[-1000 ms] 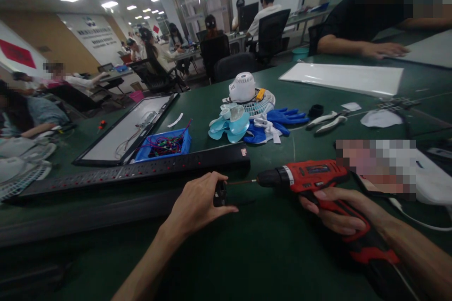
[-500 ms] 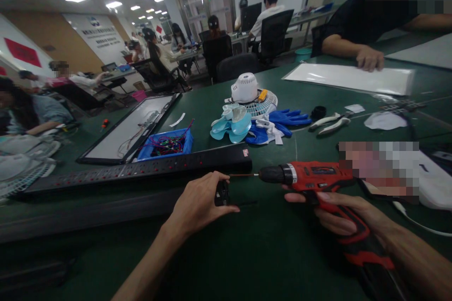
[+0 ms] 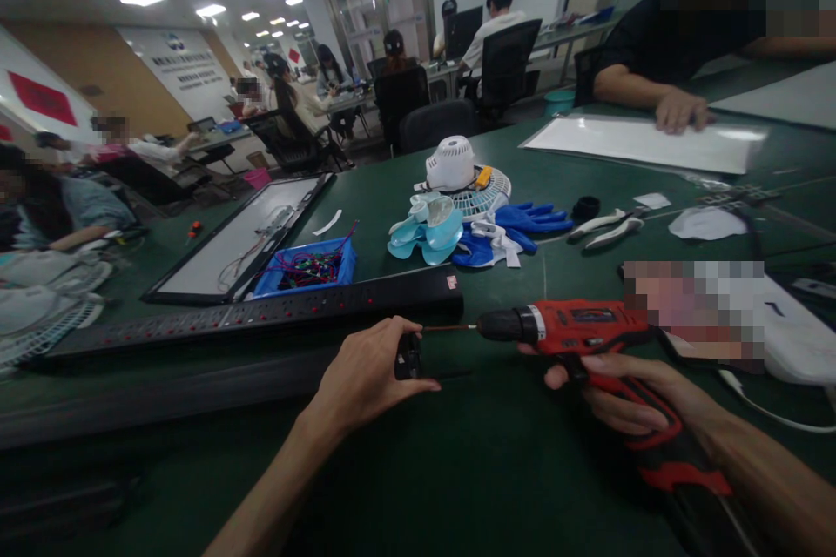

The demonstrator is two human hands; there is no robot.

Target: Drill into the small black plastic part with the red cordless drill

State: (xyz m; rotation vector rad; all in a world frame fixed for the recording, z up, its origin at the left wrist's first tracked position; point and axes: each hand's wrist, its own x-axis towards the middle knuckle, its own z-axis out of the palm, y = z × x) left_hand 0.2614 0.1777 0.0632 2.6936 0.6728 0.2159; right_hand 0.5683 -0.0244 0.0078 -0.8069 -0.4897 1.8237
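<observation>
My right hand (image 3: pixel 627 400) is wrapped round the grip of a red and black cordless drill (image 3: pixel 581 322), its index finger curled by the trigger. The drill lies level and points left. Its long thin bit (image 3: pixel 450 328) reaches to the near end of a long black bar (image 3: pixel 248 387). Around that end my left hand (image 3: pixel 366 370) is closed, fingers on top and thumb stretched along the lower side. Where the bit's tip meets the bar is partly hidden by my fingers. Just behind lies a black power strip (image 3: pixel 313 306) with a row of sockets.
A blue bin (image 3: pixel 306 265) of wires sits behind the power strip. Farther back are fan parts (image 3: pixel 450 165), turquoise fan blades (image 3: pixel 428 231), blue gloves (image 3: pixel 532 219) and pliers (image 3: pixel 607 229). At right lie a white device (image 3: pixel 797 326) and cable. A co-worker's hand (image 3: pixel 683 109) rests on a white panel.
My right index finger has curled in closer to the drill's trigger. Both hands, the drill and the bar otherwise keep nearly the same places.
</observation>
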